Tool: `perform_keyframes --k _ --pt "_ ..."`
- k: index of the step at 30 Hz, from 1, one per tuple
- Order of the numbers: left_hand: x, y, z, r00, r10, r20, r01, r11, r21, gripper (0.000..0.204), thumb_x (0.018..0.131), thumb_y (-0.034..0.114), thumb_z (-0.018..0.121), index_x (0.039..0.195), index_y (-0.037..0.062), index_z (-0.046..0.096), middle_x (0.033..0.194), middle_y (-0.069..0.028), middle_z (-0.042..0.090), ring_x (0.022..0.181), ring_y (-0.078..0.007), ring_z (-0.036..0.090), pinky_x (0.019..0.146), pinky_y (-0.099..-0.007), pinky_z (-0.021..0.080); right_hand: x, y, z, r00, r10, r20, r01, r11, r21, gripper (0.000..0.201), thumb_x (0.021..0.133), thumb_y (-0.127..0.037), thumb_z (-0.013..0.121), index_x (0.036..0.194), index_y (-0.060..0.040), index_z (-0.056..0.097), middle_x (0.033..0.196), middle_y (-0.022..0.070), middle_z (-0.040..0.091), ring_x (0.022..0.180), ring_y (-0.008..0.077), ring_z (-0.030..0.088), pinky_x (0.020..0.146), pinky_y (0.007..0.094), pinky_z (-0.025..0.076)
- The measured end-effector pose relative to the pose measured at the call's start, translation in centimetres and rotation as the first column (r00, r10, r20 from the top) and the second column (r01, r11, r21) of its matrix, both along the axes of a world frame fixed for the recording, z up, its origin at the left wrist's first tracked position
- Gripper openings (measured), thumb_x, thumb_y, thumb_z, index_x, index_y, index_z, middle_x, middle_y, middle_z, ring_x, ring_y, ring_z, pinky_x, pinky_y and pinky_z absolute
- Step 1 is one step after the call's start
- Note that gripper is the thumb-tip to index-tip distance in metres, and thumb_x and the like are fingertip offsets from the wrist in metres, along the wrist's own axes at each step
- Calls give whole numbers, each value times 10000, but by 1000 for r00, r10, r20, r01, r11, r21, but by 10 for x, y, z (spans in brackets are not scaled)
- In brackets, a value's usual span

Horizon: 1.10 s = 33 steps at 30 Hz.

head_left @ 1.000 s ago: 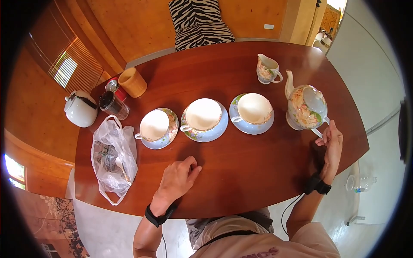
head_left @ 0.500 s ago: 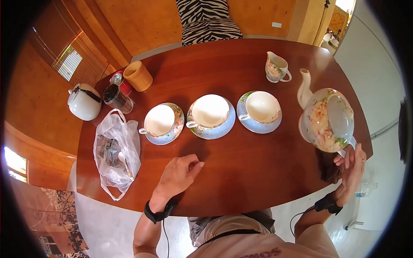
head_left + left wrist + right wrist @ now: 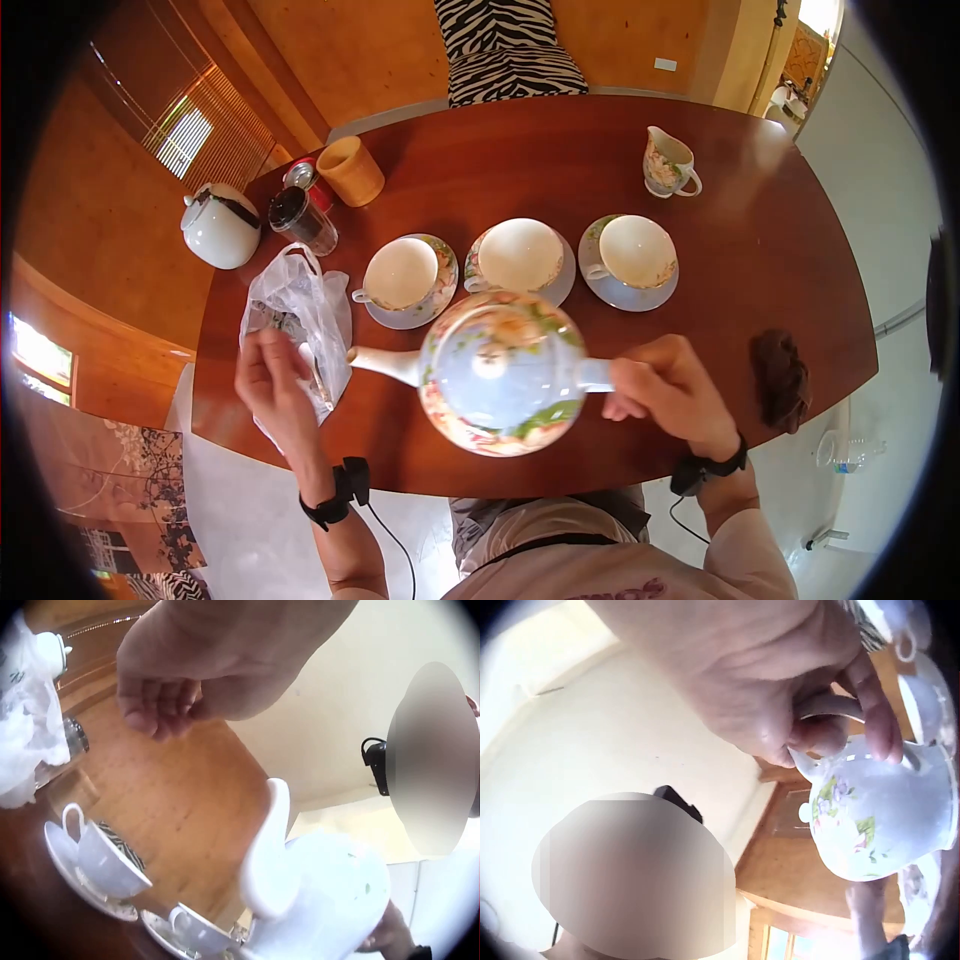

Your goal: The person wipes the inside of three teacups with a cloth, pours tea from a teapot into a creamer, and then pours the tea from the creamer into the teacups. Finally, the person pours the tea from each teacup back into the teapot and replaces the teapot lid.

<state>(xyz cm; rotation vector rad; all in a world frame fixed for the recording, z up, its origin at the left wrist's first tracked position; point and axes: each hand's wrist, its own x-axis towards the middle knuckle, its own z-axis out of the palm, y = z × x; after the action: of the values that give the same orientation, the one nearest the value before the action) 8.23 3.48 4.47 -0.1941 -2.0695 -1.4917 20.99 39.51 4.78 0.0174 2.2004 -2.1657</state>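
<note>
My right hand [image 3: 675, 390] grips the handle of a floral teapot [image 3: 505, 385], its fingers curled round the handle in the right wrist view. The lidded teapot is held up over the front of the table, spout pointing left toward my other hand. Near that spout, my left hand [image 3: 280, 390] is raised with loosely bent fingers and nothing in them; it overlaps a clear plastic bag [image 3: 335, 300] in the head view. Beyond the teapot stand three floral cups on saucers: a left cup [image 3: 402, 272], a middle cup [image 3: 520, 252] and a right cup [image 3: 638, 250].
A floral creamer [image 3: 668, 165] stands at the back right of the table [image 3: 780, 230]. A dark brown bundle [image 3: 780, 378] lies near the right edge. At the left are a white lidded pot [image 3: 220, 228], a dark-topped jar [image 3: 303, 220], a red can [image 3: 308, 180] and a wooden cup [image 3: 350, 172].
My right hand has lifted the teapot off the table and carried it left to the front middle. My left hand has moved left toward the bag. The brown bundle now shows fully.
</note>
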Motion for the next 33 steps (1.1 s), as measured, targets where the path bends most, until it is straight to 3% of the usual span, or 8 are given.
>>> perform_keyframes --k 5,9,12,16,18,23,25,33 --pt "16 5 21 997 -50 -54 53 997 49 289 1104 204 531 860 49 545 690 13 481 605 -56 426 566 -227 332 -32 -27 -32 967 254 23 -253 967 -26 451 1055 -326 585 809 34 700 621 18 594 571 80 556 545 267 453" --pt "28 11 21 988 -144 -57 145 989 15 244 1059 187 617 888 18 577 763 7 556 648 -57 465 608 -221 360 -41 -39 -37 973 228 41 -229 973 14 462 1058 -321 578 768 25 677 603 13 576 574 80 557 551 273 446" --pt "32 15 24 990 -144 12 144 983 -113 166 999 98 678 909 -14 595 841 13 588 745 -74 510 703 -230 407 -48 -42 -43 977 213 13 -213 977 -16 494 1062 -333 573 715 11 650 594 9 569 575 82 554 549 275 441" --pt "31 30 32 984 -161 77 175 960 -221 124 961 65 698 892 -4 622 825 -16 602 760 -104 531 707 -254 424 -46 -42 -49 984 175 34 -174 983 -53 524 1066 -349 576 674 -4 622 587 6 561 576 88 550 552 279 439" --pt "28 34 37 958 -287 24 279 904 -323 116 910 52 740 891 -2 639 847 -51 629 759 -132 545 700 -271 437 -48 -46 -49 984 178 20 -175 981 -84 527 1068 -350 577 670 -7 617 586 5 560 572 88 545 552 280 437" --pt "25 39 44 928 -362 90 360 805 -471 270 802 82 844 1032 12 720 986 -113 672 916 -267 637 790 -361 510 -42 -45 -52 984 177 12 -177 984 -26 529 1075 -349 571 669 -11 606 587 9 560 584 80 536 564 275 432" --pt "24 44 42 886 -450 109 429 710 -559 342 769 113 870 1064 12 730 1047 -136 656 962 -314 642 821 -393 522 -42 -44 -50 982 189 13 -189 982 -19 524 1075 -351 570 677 -12 613 592 10 564 587 79 536 565 275 432" --pt "23 70 37 894 -393 215 444 716 -539 341 754 87 869 1051 -6 730 963 -131 630 892 -311 643 762 -400 533 -40 -48 -51 988 152 -2 -152 988 10 522 1070 -380 579 693 -21 618 600 8 571 577 73 514 548 275 410"
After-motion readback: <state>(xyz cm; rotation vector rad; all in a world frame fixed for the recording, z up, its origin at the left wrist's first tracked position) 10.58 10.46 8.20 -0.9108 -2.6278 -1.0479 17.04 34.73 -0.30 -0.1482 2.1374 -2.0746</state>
